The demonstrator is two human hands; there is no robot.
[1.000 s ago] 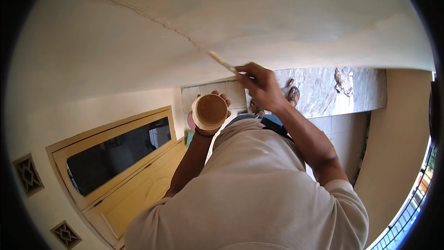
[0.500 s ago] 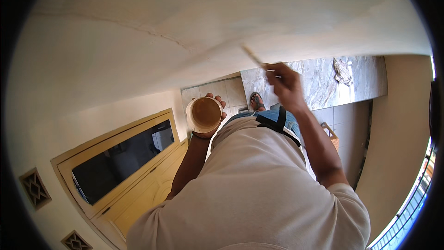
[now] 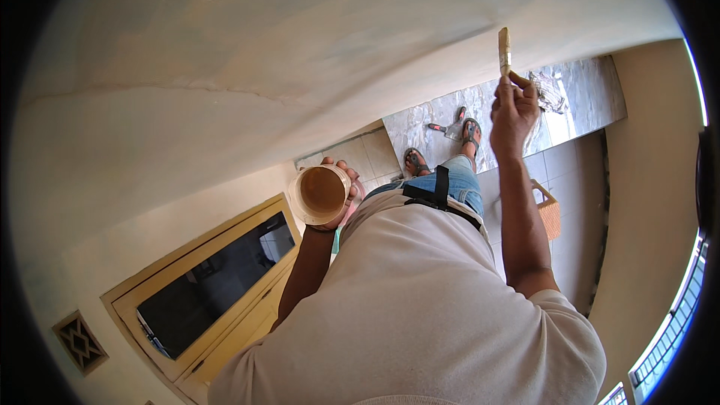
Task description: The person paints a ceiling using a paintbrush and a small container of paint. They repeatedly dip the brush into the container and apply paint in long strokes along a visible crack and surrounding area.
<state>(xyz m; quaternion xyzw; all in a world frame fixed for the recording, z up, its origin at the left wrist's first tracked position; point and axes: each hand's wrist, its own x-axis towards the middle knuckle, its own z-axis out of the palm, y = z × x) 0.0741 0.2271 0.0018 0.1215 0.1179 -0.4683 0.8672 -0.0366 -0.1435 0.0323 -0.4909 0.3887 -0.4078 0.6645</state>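
Observation:
In my left hand (image 3: 346, 180) is a round plastic tub (image 3: 321, 193), its open mouth facing up and its inside brownish; the fingers wrap round its right side. My right hand (image 3: 514, 109) is closed on the handle of a paintbrush (image 3: 505, 46), raised out to the right with its pale bristle end up beside the wall (image 3: 360, 52). Whether the bristles touch the wall I cannot tell. A thin crack (image 3: 187, 88) runs across the wall's left part, and faint patches discolour its surface.
My sandalled feet (image 3: 471, 135) stand by a grey marbled ledge (image 3: 585, 90). On it lie red-and-black-handled scrapers (image 3: 450, 129) and a crumpled cloth (image 3: 550, 94). An orange-seated chair or stool (image 3: 550, 214) stands on the tiled floor at right. At left is a yellow door (image 3: 247, 307) with dark glass.
My right hand has moved right with the paintbrush, which now points more upright. The tub has shifted slightly left in the view. Both feet and the scrapers have come into sight.

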